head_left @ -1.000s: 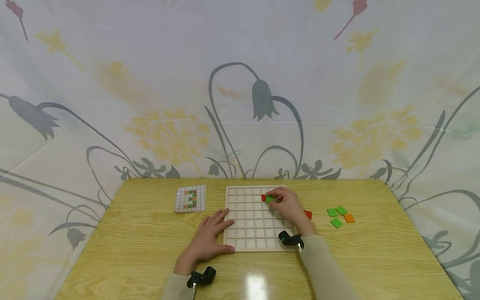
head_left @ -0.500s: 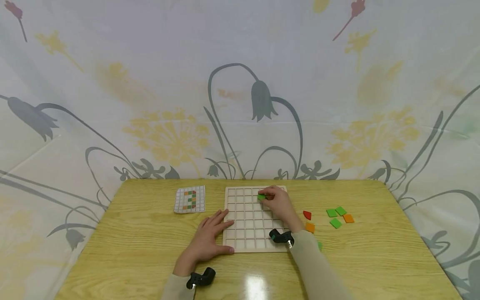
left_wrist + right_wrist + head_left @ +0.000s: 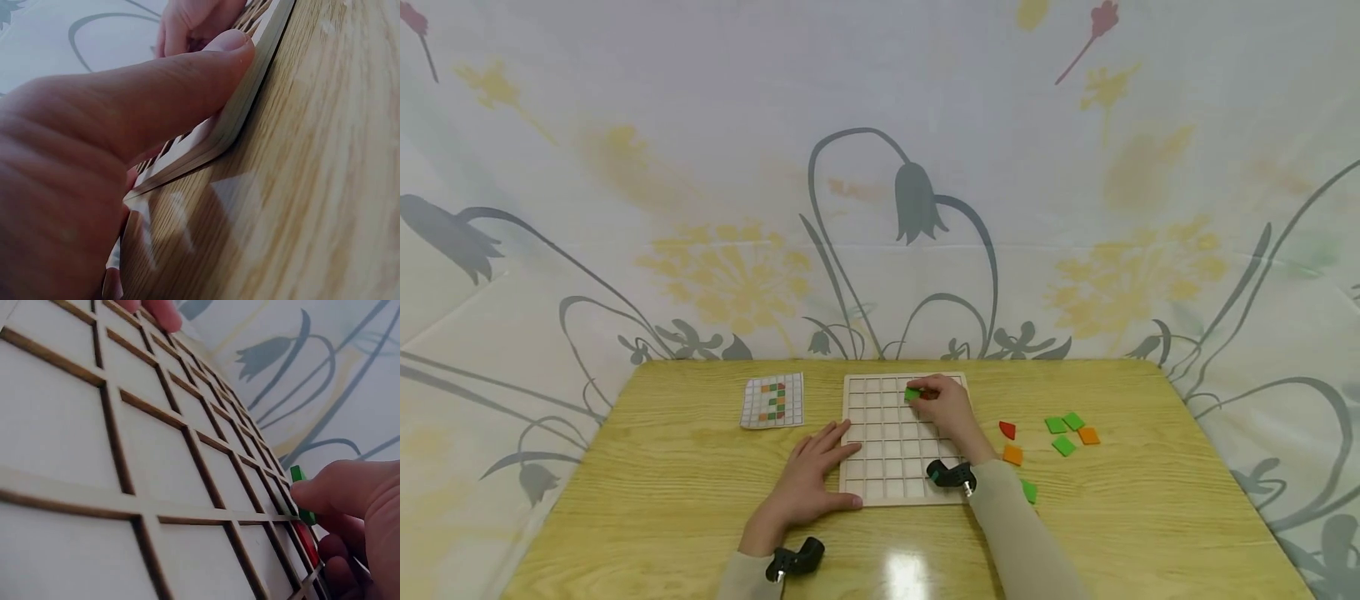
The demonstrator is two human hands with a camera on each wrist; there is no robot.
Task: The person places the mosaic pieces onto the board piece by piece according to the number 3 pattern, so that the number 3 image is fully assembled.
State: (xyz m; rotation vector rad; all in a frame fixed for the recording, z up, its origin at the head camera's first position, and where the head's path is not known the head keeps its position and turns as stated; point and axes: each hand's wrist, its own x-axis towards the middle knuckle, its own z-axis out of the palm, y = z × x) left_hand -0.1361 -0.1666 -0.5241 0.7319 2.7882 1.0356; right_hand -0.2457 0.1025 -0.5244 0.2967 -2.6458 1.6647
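My right hand [image 3: 949,417] pinches a green square tile [image 3: 912,393] between thumb and fingers over a cell near the far side of the wooden grid board [image 3: 874,450]. In the right wrist view the green tile [image 3: 307,516] stands tilted at a cell, beside a red piece [image 3: 306,542] lying in the neighbouring cell. That red piece [image 3: 929,395] is partly hidden by the fingers in the head view. My left hand [image 3: 808,479] rests spread on the board's left edge, its thumb [image 3: 219,59] on the front rim.
Left of the board lies a paper pattern card [image 3: 751,418] with a coloured grid. To the right are a red quarter-circle piece [image 3: 1007,431], an orange tile [image 3: 1012,455], a green tile [image 3: 1029,492] partly behind the sleeve, and a group of green tiles [image 3: 1063,447] with another orange tile [image 3: 1088,436].
My right hand has carried the green tile leftward, past the red piece to the cell on its left. Loose pieces formerly behind the right arm now show. The left hand stays on the board.
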